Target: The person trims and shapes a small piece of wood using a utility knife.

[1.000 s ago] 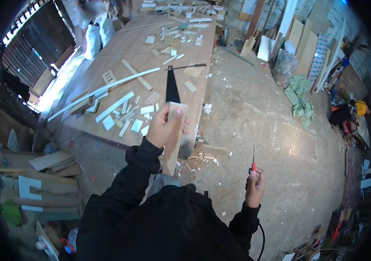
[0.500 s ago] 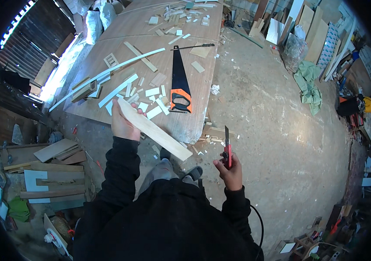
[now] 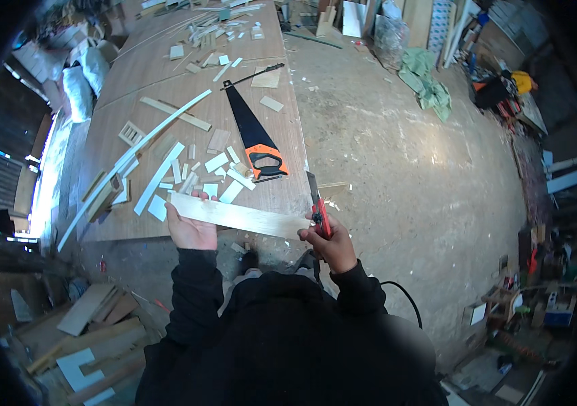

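A flat pale wooden strip (image 3: 241, 218) lies across my left hand (image 3: 192, 229), whose fingers curl round its left end from beneath. My right hand (image 3: 332, 245) is closed on a red utility knife (image 3: 322, 218), its long blade extended and pointing away from me. The strip's right end meets the fingers of my right hand; whether they pinch it cannot be made out. Beyond the strip, on the wooden table (image 3: 167, 64), a handsaw (image 3: 253, 128) with a black blade and orange handle lies flat. Small wood offcuts (image 3: 217, 162) are scattered to its left.
A long thin white strip (image 3: 136, 150) slants over the table's left side. More scraps (image 3: 215, 34) lie at its far end. Boards (image 3: 92, 308) are stacked on the floor at lower left. A green cloth (image 3: 425, 80) lies on the floor at far right.
The strip has swung from a steep slant to nearly level. My right hand, with the knife, has come left and up to the strip's right end. The head view has shifted.
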### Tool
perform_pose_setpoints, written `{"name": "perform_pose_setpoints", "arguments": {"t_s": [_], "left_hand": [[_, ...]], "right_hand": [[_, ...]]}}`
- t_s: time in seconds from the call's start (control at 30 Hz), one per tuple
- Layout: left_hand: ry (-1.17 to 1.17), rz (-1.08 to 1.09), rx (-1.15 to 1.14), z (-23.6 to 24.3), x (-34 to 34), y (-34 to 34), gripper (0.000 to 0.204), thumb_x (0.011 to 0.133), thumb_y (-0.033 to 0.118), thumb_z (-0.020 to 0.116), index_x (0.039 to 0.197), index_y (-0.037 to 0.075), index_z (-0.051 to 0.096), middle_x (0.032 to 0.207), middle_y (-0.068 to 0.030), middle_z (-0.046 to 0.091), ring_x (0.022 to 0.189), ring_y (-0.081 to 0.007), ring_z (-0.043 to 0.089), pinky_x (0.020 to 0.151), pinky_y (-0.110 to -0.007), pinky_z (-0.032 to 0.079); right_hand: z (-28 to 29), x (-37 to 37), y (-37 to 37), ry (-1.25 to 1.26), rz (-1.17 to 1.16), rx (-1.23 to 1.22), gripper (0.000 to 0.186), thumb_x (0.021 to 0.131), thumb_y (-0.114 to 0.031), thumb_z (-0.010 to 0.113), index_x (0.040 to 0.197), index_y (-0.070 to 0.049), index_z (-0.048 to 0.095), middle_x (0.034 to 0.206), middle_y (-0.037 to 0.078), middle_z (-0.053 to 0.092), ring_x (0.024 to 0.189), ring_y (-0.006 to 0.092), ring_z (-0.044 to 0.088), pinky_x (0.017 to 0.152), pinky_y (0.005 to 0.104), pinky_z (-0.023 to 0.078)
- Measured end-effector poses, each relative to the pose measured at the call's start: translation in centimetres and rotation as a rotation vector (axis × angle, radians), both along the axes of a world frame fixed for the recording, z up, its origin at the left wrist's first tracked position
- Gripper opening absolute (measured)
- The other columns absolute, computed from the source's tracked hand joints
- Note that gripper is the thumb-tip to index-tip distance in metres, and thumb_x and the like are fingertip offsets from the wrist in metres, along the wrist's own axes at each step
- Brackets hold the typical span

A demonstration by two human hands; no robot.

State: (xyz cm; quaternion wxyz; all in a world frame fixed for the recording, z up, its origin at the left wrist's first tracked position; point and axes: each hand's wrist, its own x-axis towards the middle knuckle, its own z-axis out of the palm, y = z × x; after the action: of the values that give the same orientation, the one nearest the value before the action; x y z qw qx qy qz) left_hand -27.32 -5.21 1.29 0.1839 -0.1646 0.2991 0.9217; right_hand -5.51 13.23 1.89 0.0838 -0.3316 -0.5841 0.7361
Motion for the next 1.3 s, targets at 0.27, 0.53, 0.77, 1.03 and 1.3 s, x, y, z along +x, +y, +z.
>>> {"name": "perform_pose_setpoints", "arguments": {"t_s": [0.27,0.53,0.77,1.03,1.3], "left_hand": [[0.070,0.008,-0.451,-3.9,-6.0,-6.5,0.048,0.103,0.048,0.043,0.127,0.007,0.049,0.138,-0.0140,0.052,0.125,-0.0273,0.051,0.107,-0.042,0.038],[0.826,-0.301,-0.764,-4.7,-6.0,-8.5,0.028,0.103,0.024,0.050,0.120,0.002,0.055,0.116,-0.0111,0.064,0.111,-0.0194,0.059,0.099,-0.032,0.042],[1.513,-0.458,-1.055,-3.4,-0.2,0.0,0.028,0.088,0.017,0.068,0.112,0.004,0.062,0.115,-0.0132,0.064,0.119,-0.0336,0.053,0.103,-0.043,0.040],[1.762,-0.695,-1.471,-7.7,2.5,5.7,0.056,0.078,0.043,0.075,0.123,0.013,0.062,0.127,-0.0045,0.061,0.129,-0.0312,0.046,0.110,-0.065,0.018],[1.958,-0.809,-1.308,-17.3,6.2,13.3,0.061,0.078,0.040,0.074,0.131,0.014,0.058,0.116,-0.0067,0.060,0.110,-0.0268,0.056,0.104,-0.050,0.036]], "right_hand": [[-3.3,-0.4,-3.3,0.002,-0.364,0.144,0.034,0.087,-0.005,0.072,0.118,0.000,0.059,0.079,-0.003,0.058,0.069,0.0040,0.054,0.062,0.0194,0.044],[-4.5,3.4,-1.2,-0.094,-0.484,0.170,0.036,0.087,-0.007,0.070,0.121,-0.003,0.058,0.074,-0.005,0.052,0.050,0.0035,0.044,0.043,0.0205,0.034],[-5.2,5.1,1.8,-0.145,-0.432,0.202,0.037,0.089,-0.010,0.070,0.123,-0.003,0.058,0.074,-0.005,0.051,0.049,0.0036,0.043,0.043,0.0206,0.034],[-9.4,6.7,7.8,-0.171,-0.327,0.285,0.035,0.087,-0.011,0.073,0.118,-0.002,0.060,0.082,0.000,0.060,0.063,0.0087,0.054,0.058,0.0250,0.046],[-19.8,0.4,14.1,-0.237,0.017,0.361,0.042,0.082,-0.016,0.078,0.115,0.002,0.060,0.086,0.008,0.065,0.081,0.0160,0.064,0.075,0.0319,0.051]]}}
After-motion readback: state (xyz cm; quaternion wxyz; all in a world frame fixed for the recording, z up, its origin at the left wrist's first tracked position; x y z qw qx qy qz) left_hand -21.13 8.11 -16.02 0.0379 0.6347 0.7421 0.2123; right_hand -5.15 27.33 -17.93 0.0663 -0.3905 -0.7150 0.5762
